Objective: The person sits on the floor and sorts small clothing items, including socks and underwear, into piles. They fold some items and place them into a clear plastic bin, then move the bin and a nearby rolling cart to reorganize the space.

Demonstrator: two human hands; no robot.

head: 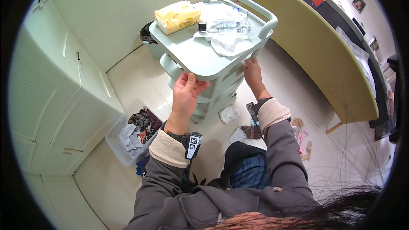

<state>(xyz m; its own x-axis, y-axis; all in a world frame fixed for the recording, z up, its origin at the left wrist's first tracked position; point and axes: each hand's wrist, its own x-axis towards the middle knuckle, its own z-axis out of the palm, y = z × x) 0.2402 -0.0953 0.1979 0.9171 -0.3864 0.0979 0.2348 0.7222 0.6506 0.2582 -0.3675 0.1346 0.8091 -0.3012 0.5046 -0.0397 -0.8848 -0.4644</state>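
A pale green plastic utility trolley [204, 65] with several tiers stands before me. My left hand [187, 91] is at the near left corner of its top tray, thumb against the rim and the other fingers curled by the edge. My right hand [254, 75] grips the trolley's right side just below the top tray. A pale bit shows at its fingertips; whether it is trolley or something held is unclear. On the tray are a yellow pack of tissues [177, 17], a clear bottle with a black cap [228, 26] lying on its side, and a crumpled white sheet [231, 46].
A lidless clear plastic bin [119, 148] of clothes sits left, beside a white cabinet [60, 95]. A lined waste bin [155, 49] stands behind the trolley. To the right is a curved yellow bed panel [306, 41]. A white cloth [229, 114] and a doll [302, 134] lie on the floor.
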